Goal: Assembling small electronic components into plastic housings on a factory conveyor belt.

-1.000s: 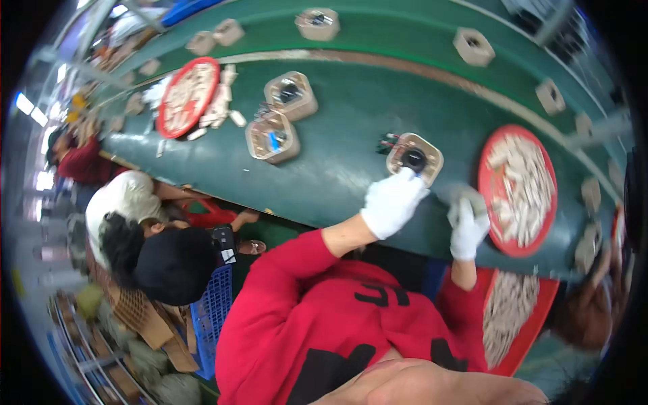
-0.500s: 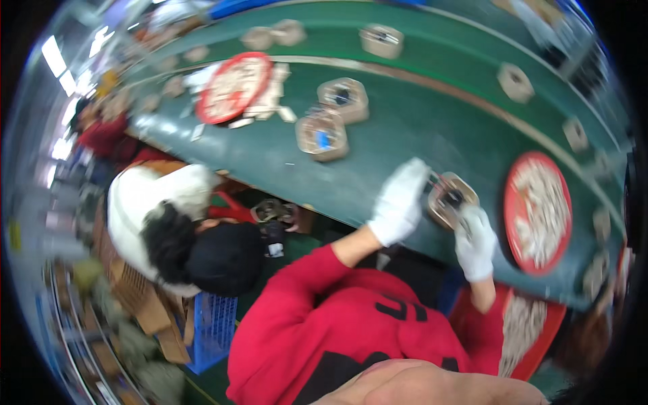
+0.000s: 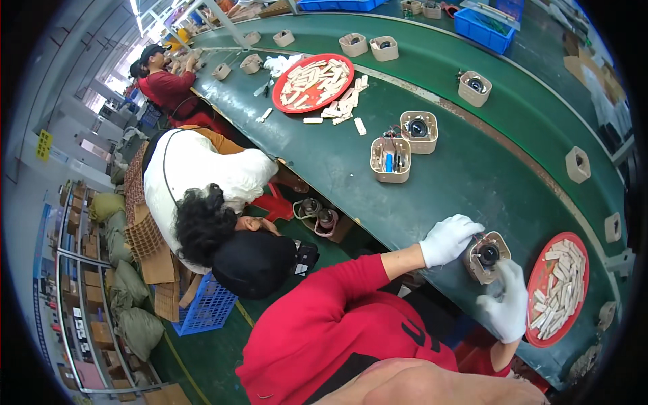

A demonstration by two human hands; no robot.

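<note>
My left hand (image 3: 451,240), in a white glove, has its fingers together at thin red and dark wires on the edge of a beige housing (image 3: 480,271). A round black speaker (image 3: 488,254) sits in this housing on the green bench. At the housing's right side is my gloved right hand (image 3: 507,302), slightly blurred, thumb and fingers apart, fingertips close to the rim. Whether they touch it I cannot tell. Farther left stand two more housings: one with a speaker (image 3: 418,127), the other with a blue cylindrical part (image 3: 389,162).
Red trays of pale strips stand at right (image 3: 586,270) and far left (image 3: 277,94), with loose strips (image 3: 345,102) beside the latter. Several housings line the green strip (image 3: 432,61) behind. A person in a white top (image 3: 192,162) bends over at my left; another in red (image 3: 165,88) works beyond.
The view has shifted, so the bench appears lower and farther right, and is sharper. My right hand has drawn down a little from the housing, its fingers more spread. My left hand stays by the wires.
</note>
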